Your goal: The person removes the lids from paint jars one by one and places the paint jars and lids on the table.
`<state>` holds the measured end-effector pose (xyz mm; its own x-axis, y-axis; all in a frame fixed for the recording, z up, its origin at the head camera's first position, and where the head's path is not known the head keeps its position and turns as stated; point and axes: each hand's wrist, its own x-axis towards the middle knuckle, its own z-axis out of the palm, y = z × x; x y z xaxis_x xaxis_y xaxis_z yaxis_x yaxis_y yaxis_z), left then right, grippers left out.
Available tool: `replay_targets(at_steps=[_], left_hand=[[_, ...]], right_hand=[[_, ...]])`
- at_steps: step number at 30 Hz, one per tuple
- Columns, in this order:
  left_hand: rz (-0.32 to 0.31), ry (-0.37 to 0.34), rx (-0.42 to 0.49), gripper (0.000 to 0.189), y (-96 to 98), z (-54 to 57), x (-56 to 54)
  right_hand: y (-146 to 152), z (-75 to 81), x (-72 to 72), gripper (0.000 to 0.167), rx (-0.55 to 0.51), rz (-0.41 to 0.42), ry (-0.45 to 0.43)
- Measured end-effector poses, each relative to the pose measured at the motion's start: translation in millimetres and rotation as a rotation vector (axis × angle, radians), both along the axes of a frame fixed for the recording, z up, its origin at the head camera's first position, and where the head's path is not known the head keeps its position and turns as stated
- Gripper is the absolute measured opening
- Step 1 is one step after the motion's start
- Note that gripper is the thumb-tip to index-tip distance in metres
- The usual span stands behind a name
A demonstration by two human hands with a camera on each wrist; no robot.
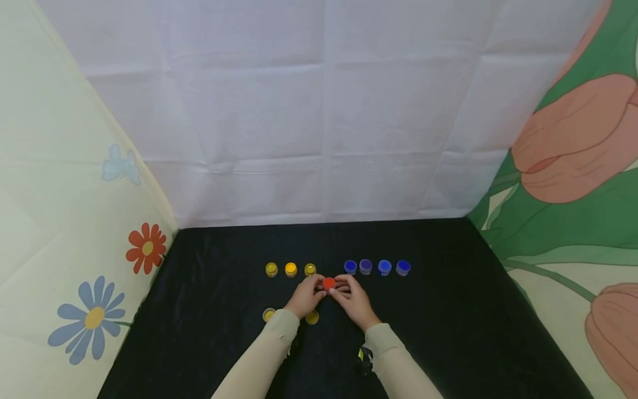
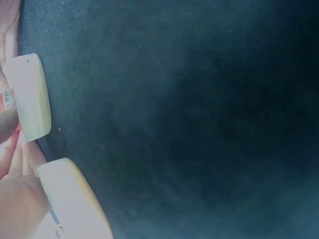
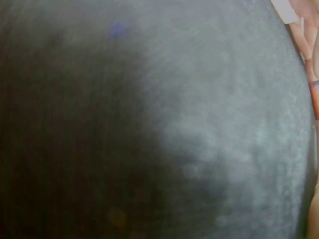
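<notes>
Between the fingertips of both hands is a small red-topped jar (image 1: 329,284), held over the middle of the dark table. My left hand (image 1: 304,298) pinches it from the left, and my right hand (image 1: 355,302) grips its right side. A slice of the jar's red side with a barcode label (image 2: 7,98) shows at the left edge of the left wrist view. Only an orange-red edge of the jar (image 3: 315,97) appears in the right wrist view. One yellow-topped jar (image 1: 310,269) stands just beyond the left fingers; a blue-topped jar (image 1: 350,266) stands behind the right fingers.
More yellow-topped jars (image 1: 271,270) line up at the left, with another (image 1: 312,317) nearer, by the left wrist. Several blue and purple-topped jars (image 1: 384,267) form a row to the right. A white cloth (image 1: 319,111) hangs behind the black-covered table (image 1: 473,321).
</notes>
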<state>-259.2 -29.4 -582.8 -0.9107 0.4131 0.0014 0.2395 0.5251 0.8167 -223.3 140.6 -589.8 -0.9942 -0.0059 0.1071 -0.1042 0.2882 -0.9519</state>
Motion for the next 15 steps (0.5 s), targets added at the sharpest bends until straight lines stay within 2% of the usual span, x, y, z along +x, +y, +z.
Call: replay_targets(at_steps=[3,4,15], left_hand=[[0.000,0.006,0.004,0.022,-0.3,-1.1,-0.1],[0.001,0.008,0.002,0.022,-0.1,-1.3,0.0],[-0.001,0.013,-0.004,0.022,0.0,1.9,0.2]], right_hand=[[0.0,-0.1,-0.3,0.027,0.000,0.001,-0.007],[0.9,-5.7,-2.4,0.026,0.008,0.002,0.003],[2.1,-5.1,-2.1,0.026,0.040,0.006,0.030]])
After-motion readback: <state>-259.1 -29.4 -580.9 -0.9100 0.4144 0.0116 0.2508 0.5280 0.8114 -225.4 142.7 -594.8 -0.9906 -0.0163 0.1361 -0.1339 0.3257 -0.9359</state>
